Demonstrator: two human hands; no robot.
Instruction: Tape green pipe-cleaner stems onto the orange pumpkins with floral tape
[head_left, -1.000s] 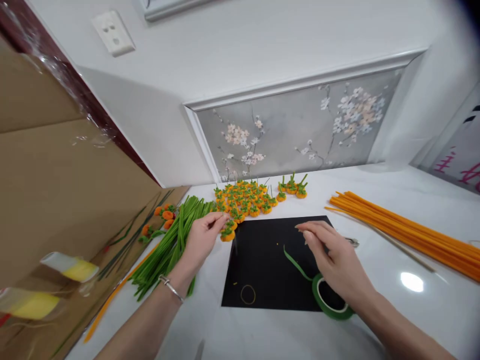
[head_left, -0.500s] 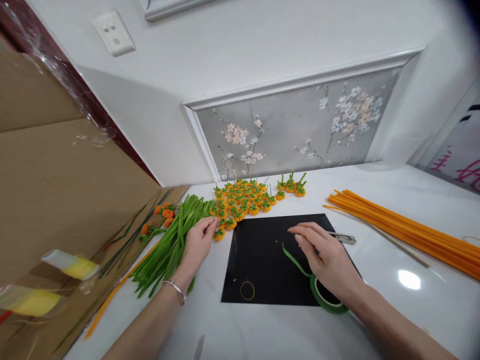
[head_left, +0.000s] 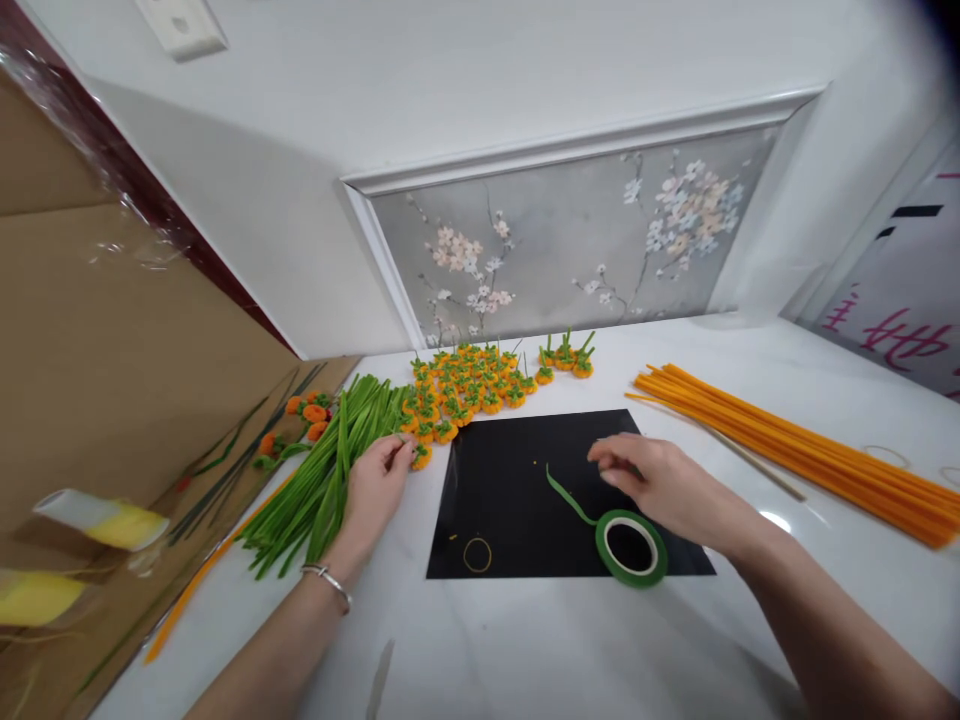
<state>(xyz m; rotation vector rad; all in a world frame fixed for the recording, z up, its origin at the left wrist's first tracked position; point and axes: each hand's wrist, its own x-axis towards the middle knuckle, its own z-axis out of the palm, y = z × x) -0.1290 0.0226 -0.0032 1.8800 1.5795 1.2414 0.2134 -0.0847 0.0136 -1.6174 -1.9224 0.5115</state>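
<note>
The work looks well along: a large batch of orange puffs [head_left: 491, 401] stands assembled on the table [head_left: 450, 640], packed close together just beyond the left hand [head_left: 375, 488], and a smaller group [head_left: 583, 369] sits a little apart, farther from that hand and beyond the right hand [head_left: 679, 495]. What is left cannot be counted, but plenty of loose material remains: green strips [head_left: 300, 500] lie beside and partly under the left hand, and orange strips [head_left: 787, 450] spread beyond the right. Each puff is small, round and fuzzy, with a green top; thin stalks rise from some in the batch, while those in the smaller group carry thicker green ones. The left hand has thumb and fingers drawn together at the nearest puff [head_left: 421, 462]; whether they grip it or merely touch it, I cannot tell. The right hand is loosely curled over the black mat [head_left: 517, 500], thumb slightly away from the fingers, with nothing visible in its grasp. Just beside it, toward the wearer, the green tape [head_left: 603, 553] lies flat, its free end curling across the mat between the two hands.
</note>
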